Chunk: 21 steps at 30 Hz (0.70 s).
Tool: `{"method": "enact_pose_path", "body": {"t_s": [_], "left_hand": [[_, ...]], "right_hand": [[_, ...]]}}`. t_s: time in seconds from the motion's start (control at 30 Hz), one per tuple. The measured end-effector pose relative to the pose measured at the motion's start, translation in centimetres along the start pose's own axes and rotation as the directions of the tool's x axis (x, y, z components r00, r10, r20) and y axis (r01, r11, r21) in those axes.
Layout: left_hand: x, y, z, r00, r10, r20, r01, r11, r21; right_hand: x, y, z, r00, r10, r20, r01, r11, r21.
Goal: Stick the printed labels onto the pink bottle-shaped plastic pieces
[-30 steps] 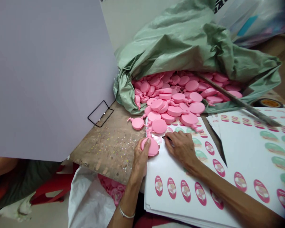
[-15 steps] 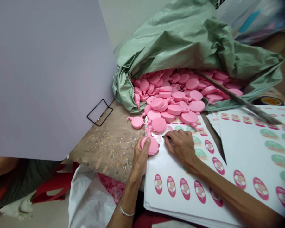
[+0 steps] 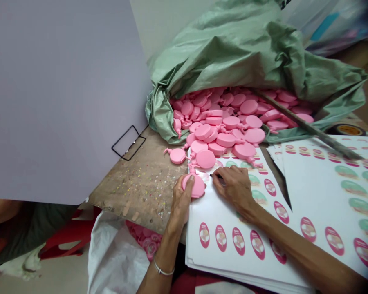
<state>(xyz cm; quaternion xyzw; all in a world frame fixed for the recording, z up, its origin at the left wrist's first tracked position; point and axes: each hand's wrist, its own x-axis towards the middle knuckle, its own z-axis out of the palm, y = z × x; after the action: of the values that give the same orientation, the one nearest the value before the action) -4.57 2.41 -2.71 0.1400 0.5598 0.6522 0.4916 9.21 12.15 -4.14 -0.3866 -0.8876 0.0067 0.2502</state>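
My left hand (image 3: pixel 181 202) is closed around a round pink plastic piece (image 3: pixel 197 185), holding it at the left edge of a white sticker sheet (image 3: pixel 230 216). My right hand (image 3: pixel 234 185) lies on that sheet with its fingers pinched together beside the piece; a small dark tip (image 3: pixel 212 175) sticks out from them, too small to name. Rows of pink oval stickers (image 3: pixel 239 241) line the sheet's near edge, and green ovals (image 3: pixel 259 197) lie past my right hand.
A green sack (image 3: pixel 242 53) spills a heap of pink pieces (image 3: pixel 230 122) onto the worn wooden tabletop (image 3: pixel 141 183). More sticker sheets (image 3: pixel 331 183) lie at the right under a long rod (image 3: pixel 309 128). A large pale board (image 3: pixel 58 94) stands left. A white bag (image 3: pixel 113 257) hangs below.
Both hands stay in place on the sheet and the pink piece. Only the view shifts slightly.
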Motion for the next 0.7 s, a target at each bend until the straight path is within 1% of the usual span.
{"method": "enact_pose_path", "body": {"t_s": [0.2, 0.3, 0.37, 0.47, 0.6, 0.7], "left_hand": [[0.04, -0.20, -0.18, 1.000, 0.013, -0.019, -0.012, 0.999, 0.044], [0.07, -0.36, -0.29, 0.999, 0.036, -0.006, -0.035, 0.997, 0.069], [0.07, -0.45, -0.35, 0.999, 0.050, 0.003, -0.050, 0.996, 0.078], [0.07, -0.52, -0.42, 0.998, 0.061, 0.011, -0.062, 0.994, 0.093], [0.09, -0.51, -0.47, 0.998, 0.060, -0.004, -0.059, 0.993, 0.104], [0.09, -0.50, -0.44, 0.998, 0.056, -0.010, -0.055, 0.994, 0.098]], "right_hand": [[0.29, 0.33, 0.20, 0.994, 0.102, 0.034, -0.106, 0.981, 0.161], [0.52, 0.39, 0.28, 0.986, 0.154, 0.063, -0.163, 0.970, 0.180], [0.60, 0.39, 0.24, 0.983, 0.164, 0.083, -0.176, 0.971, 0.163], [0.56, 0.32, 0.12, 0.988, 0.137, 0.069, -0.143, 0.985, 0.098], [0.37, 0.11, 0.04, 0.999, 0.040, 0.033, -0.040, 0.999, -0.003], [0.31, 0.01, 0.00, 1.000, 0.016, 0.027, -0.016, 1.000, -0.002]]}}
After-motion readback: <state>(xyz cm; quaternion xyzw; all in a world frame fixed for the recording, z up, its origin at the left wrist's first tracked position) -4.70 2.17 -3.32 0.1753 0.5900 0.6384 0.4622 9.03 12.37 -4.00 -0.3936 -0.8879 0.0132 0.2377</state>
